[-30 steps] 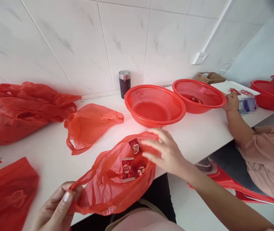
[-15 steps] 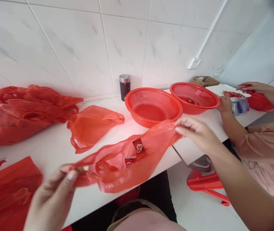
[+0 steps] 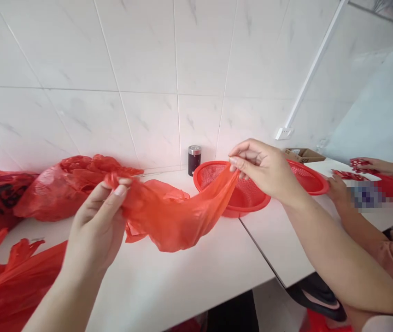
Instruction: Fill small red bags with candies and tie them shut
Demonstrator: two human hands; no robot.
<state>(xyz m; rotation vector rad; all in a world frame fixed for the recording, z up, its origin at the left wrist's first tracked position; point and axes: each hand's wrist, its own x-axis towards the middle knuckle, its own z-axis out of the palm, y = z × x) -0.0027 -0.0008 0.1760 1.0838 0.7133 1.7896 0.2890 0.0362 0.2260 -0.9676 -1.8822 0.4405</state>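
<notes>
A thin red plastic bag point(image 3: 178, 221) hangs stretched between my two hands above the white table point(image 3: 196, 276). My left hand point(image 3: 96, 216) pinches its bunched left end, and my right hand point(image 3: 260, 168) pinches the opposite end between thumb and fingers. The bag sags in the middle; its contents do not show from this side. Behind it lies another red plastic bag point(image 3: 163, 186), partly covered. A red mesh basket point(image 3: 248, 198) stands just beyond my right hand, its inside partly hidden by the bag and hand.
A second red basket point(image 3: 308, 180) is farther right. A dark tumbler point(image 3: 194, 161) stands by the tiled wall. Heaped red bags point(image 3: 79, 184) lie at left, more bags point(image 3: 20, 281) nearer. At right, a co-worker's hands point(image 3: 369, 166) handle red packets near a cardboard box point(image 3: 305, 155).
Both hands have lifted the bag higher. Two small red packets seen in it before no longer show. My view has tilted up, so the wall fills more of it.
</notes>
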